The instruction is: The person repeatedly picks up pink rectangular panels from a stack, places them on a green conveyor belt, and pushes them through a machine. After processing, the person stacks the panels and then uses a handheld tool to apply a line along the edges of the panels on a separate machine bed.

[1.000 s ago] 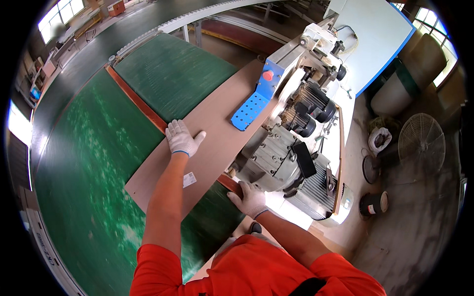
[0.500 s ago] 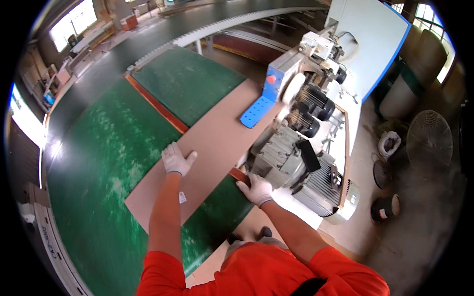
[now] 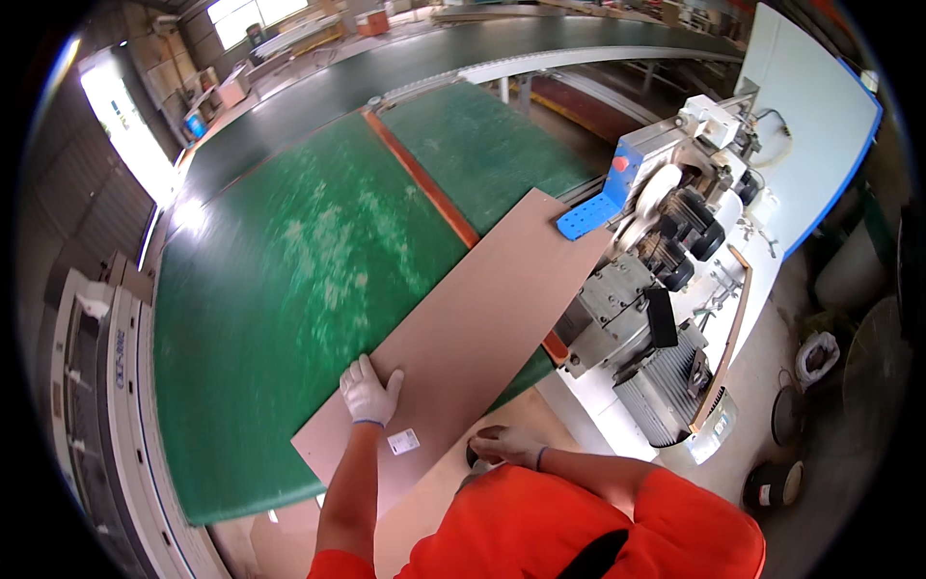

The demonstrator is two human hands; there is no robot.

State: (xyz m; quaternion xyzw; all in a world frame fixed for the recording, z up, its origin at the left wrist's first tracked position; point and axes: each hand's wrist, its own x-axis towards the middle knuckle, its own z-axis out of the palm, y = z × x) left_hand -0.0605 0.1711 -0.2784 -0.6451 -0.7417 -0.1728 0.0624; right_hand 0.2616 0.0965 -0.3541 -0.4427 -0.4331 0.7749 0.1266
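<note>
My gloved left hand (image 3: 370, 391) lies spread flat on the brown board (image 3: 470, 326) near the green table's (image 3: 289, 289) near edge; my right hand (image 3: 508, 446) curls at the board's near edge.

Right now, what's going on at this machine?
A person in an orange shirt is handling a long brown board that lies on the green table. The gloved left hand rests flat on the board's near end, by a small white label. The right hand is low by the board's near right edge, on something dark I cannot make out. The board's far end lies beside the grey machine.
</note>
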